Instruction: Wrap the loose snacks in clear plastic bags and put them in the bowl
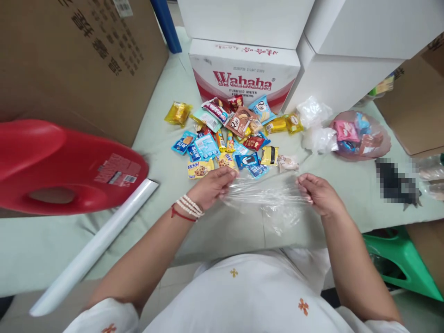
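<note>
Between my two hands a clear plastic bag (267,194) is stretched out over the near side of the table. My left hand (218,184), with white beads and a red cord at its wrist, pinches one side of the bag. The other side is pinched by my right hand (317,190). Just beyond the bag lies a loose heap of small wrapped snacks (239,121). Blue packets (207,147), yellow cookie packets (201,169) and a yellow-black packet (269,156) are among those nearest my hands.
Behind the snacks stands a Wahaha water carton (243,74), with white boxes around it. A filled clear bag of snacks (360,136) and crumpled plastic (317,122) lie on the right. Leftward are a red plastic stool (114,166), a white roll (100,245) and a large brown carton (86,69).
</note>
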`<act>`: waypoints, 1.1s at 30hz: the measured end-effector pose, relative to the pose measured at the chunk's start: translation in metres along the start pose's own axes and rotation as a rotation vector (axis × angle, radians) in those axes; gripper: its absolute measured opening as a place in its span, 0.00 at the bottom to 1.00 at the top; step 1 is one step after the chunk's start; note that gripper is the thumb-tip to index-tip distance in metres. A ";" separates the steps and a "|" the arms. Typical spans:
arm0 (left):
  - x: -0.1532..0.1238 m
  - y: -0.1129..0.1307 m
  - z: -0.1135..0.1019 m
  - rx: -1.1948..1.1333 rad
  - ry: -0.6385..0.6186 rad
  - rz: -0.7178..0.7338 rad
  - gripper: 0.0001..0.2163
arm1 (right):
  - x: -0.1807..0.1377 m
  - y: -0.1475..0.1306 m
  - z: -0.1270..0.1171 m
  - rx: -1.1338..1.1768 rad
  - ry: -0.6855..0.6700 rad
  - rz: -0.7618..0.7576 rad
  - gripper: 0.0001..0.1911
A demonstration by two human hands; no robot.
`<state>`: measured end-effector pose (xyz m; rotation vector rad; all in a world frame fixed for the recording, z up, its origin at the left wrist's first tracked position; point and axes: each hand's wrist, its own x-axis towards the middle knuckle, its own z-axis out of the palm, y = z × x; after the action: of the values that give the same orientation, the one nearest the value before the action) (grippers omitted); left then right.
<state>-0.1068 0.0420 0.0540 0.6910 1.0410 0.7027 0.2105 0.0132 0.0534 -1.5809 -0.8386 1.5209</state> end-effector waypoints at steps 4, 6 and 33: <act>0.004 -0.008 -0.001 0.189 0.500 0.276 0.17 | 0.012 0.027 0.014 0.042 0.056 0.006 0.20; -0.008 -0.022 0.009 0.336 0.743 0.506 0.19 | 0.014 0.036 0.022 0.114 0.121 -0.005 0.18; -0.018 -0.091 0.070 0.330 0.179 -0.033 0.25 | -0.001 0.048 0.025 0.211 0.188 -0.008 0.17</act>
<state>-0.0315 -0.0378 0.0154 0.9038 1.3479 0.5769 0.1830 -0.0091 0.0123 -1.5338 -0.5601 1.3817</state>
